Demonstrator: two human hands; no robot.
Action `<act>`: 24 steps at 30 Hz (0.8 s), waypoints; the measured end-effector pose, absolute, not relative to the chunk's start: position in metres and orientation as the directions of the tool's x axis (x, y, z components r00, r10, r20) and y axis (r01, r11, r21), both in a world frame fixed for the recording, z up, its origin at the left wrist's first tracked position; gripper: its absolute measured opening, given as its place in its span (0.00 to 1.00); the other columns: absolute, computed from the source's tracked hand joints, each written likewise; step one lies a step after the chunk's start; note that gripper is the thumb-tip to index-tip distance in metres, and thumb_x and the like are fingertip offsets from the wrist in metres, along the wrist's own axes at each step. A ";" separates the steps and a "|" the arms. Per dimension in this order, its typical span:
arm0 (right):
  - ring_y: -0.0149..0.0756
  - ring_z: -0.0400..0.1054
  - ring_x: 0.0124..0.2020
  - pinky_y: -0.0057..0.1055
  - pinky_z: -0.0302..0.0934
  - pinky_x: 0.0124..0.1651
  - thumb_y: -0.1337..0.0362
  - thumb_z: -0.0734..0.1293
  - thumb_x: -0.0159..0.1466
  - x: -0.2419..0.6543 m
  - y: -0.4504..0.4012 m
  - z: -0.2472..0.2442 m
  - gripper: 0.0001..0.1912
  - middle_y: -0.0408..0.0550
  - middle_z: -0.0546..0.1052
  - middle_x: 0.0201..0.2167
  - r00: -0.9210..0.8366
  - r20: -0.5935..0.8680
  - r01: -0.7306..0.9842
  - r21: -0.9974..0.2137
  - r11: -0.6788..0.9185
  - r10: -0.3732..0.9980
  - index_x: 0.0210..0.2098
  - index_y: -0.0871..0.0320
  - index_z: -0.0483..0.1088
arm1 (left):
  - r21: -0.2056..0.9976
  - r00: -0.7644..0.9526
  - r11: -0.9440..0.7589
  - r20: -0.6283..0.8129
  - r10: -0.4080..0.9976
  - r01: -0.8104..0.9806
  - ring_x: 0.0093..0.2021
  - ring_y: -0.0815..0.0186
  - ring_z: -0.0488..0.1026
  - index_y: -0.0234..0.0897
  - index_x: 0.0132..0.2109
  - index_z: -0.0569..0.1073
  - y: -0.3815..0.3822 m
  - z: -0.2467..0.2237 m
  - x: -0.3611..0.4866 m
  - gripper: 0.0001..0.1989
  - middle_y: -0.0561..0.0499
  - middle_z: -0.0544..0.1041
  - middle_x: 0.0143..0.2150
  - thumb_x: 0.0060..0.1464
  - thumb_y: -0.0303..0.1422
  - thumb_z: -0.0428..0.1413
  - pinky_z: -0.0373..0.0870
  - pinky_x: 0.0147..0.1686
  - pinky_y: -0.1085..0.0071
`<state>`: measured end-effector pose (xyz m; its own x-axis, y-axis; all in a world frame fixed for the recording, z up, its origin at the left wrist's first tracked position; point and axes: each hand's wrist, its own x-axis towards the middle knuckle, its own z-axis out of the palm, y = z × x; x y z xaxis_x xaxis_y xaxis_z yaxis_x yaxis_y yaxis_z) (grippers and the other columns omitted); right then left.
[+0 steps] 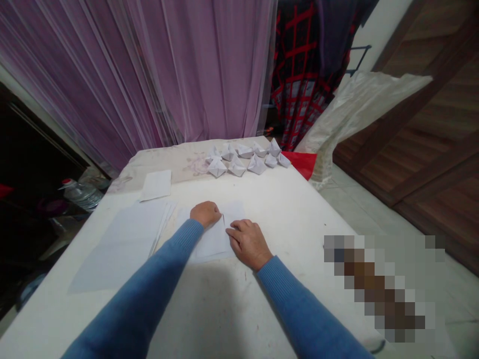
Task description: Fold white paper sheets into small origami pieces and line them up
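Observation:
A white sheet of paper (211,244) lies on the table in front of me, a crease running up its middle. My left hand (205,214) is closed at the paper's upper part, its fingertips by a short dark line on the crease. Whether that line is a shadow or a thin object, I cannot tell. On the sheet's right side rests my right hand (250,243), palm down, fingers slightly bent and apart, thumb and forefinger pointing at the crease. Both hands hide parts of the sheet.
Several folded paper boats (236,166) stand in two rows at the table's far right. A folded white paper (157,185) and a stack of sheets (119,239) lie to the left. A plastic bottle (80,193) is beyond the left edge; purple curtains (209,70) hang behind.

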<state>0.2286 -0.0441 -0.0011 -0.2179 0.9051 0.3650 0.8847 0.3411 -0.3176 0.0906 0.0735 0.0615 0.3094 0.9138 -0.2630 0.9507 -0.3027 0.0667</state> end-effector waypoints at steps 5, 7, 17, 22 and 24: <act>0.40 0.62 0.46 0.36 0.53 0.44 0.67 0.63 0.64 0.229 -0.045 0.000 0.12 0.49 0.74 0.46 -0.215 0.358 0.884 -0.323 0.337 0.908 0.44 0.52 0.76 | 0.045 0.323 -0.322 -0.240 0.915 0.946 0.44 0.60 0.77 0.41 0.39 0.80 0.073 0.061 0.092 0.13 0.47 0.81 0.42 0.52 0.35 0.52 0.70 0.40 0.70; 0.40 0.62 0.46 0.37 0.53 0.44 0.67 0.63 0.64 0.229 -0.045 0.001 0.12 0.49 0.74 0.46 -0.216 0.358 0.885 -0.322 0.337 0.908 0.44 0.52 0.76 | 0.029 0.324 -0.325 -0.217 0.921 0.945 0.44 0.59 0.77 0.41 0.39 0.79 0.070 0.058 0.094 0.12 0.46 0.81 0.41 0.53 0.35 0.52 0.70 0.40 0.69; 0.41 0.61 0.46 0.36 0.52 0.44 0.67 0.63 0.65 0.229 -0.044 0.000 0.12 0.49 0.74 0.45 -0.223 0.358 0.885 -0.316 0.342 0.907 0.44 0.52 0.75 | -0.071 0.413 -0.424 -0.126 0.902 0.903 0.47 0.55 0.75 0.35 0.46 0.74 0.039 0.058 0.094 0.14 0.39 0.78 0.45 0.60 0.34 0.48 0.68 0.45 0.63; 0.40 0.61 0.46 0.37 0.53 0.44 0.67 0.63 0.65 0.229 -0.044 -0.001 0.11 0.48 0.74 0.46 -0.217 0.357 0.890 -0.311 0.334 0.909 0.44 0.52 0.75 | -0.079 0.398 -0.410 -0.136 0.907 0.909 0.45 0.55 0.76 0.38 0.50 0.72 0.020 0.063 0.076 0.15 0.41 0.80 0.42 0.59 0.36 0.51 0.69 0.42 0.63; 0.40 0.61 0.47 0.37 0.53 0.44 0.66 0.63 0.64 0.229 -0.045 -0.001 0.11 0.49 0.74 0.46 -0.216 0.358 0.890 -0.311 0.335 0.908 0.44 0.52 0.75 | -0.043 0.385 -0.392 -0.126 0.915 0.919 0.45 0.55 0.77 0.40 0.54 0.71 0.014 0.065 0.068 0.17 0.43 0.80 0.43 0.60 0.38 0.51 0.69 0.42 0.63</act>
